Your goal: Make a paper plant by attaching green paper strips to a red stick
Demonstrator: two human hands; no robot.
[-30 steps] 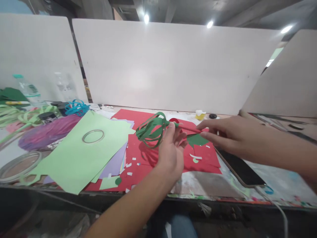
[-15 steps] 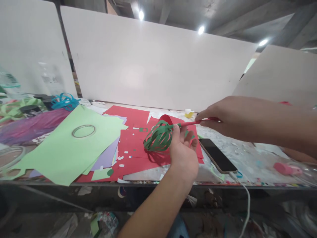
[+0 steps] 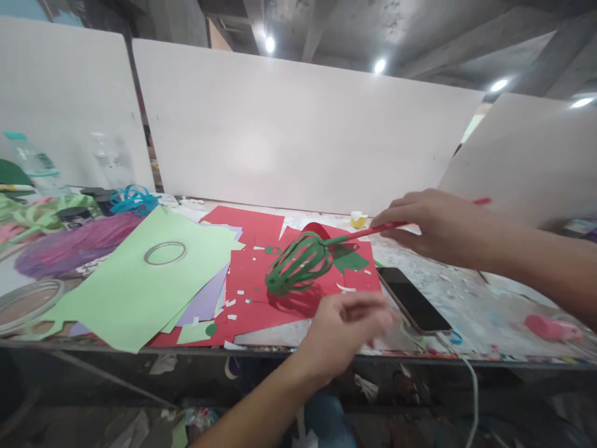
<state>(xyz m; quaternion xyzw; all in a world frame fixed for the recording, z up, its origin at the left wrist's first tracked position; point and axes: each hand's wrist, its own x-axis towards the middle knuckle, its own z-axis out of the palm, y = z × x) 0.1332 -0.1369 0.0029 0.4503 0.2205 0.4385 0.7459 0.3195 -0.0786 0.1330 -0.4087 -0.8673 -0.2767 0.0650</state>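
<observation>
My right hand (image 3: 424, 224) is closed around a thin red stick (image 3: 368, 231), whose far end shows beyond the wrist. The stick's left part is wrapped in green and joins a cage of green paper strips (image 3: 298, 264), shaped like a bulb or lantern. This cage hangs tilted over red paper sheets (image 3: 252, 311), its tip close to them; I cannot tell if it touches. My left hand (image 3: 347, 330) is below the stick, near the table's front edge, slightly blurred. Its fingers are loosely bent and apart, with nothing seen in them.
Right of the red paper lies a phone (image 3: 415, 302) with a white cable. Light green sheets (image 3: 135, 280) carry a tape ring (image 3: 165, 253) on the left. Blue paper strips (image 3: 135, 200), a pink plastic bag (image 3: 79, 242) and bottles (image 3: 35, 163) stand farther left. White boards (image 3: 308, 137) close off the back.
My left hand has let go of the green-wrapped part of the stick and dropped toward the front edge. My right hand still holds the stick, now tilted more.
</observation>
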